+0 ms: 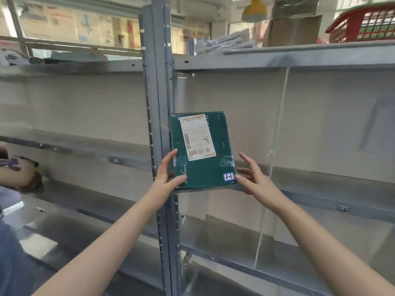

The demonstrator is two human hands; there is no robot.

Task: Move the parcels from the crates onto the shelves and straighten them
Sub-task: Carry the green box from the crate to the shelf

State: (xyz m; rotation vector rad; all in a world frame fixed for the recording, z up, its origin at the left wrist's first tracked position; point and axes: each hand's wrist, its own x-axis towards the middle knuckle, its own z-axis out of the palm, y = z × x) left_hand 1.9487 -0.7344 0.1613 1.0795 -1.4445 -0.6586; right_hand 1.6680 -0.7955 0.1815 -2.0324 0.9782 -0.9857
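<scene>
A dark green flat parcel (203, 163) with a white shipping label stands upright on the middle shelf (320, 184) of the right bay, hard against the grey upright post (159, 103). My left hand (167, 176) grips the parcel's lower left edge, thumb on its front. At the parcel's lower right corner is my right hand (254, 178), fingers spread, fingertips touching the corner by a small blue sticker.
Grey metal shelving fills the view, with bare shelves above and below. The top shelf carries white packets (222, 44), a cardboard box (295, 28) and a red basket (363, 23). Another person's arm (19, 171) reaches into the left bay.
</scene>
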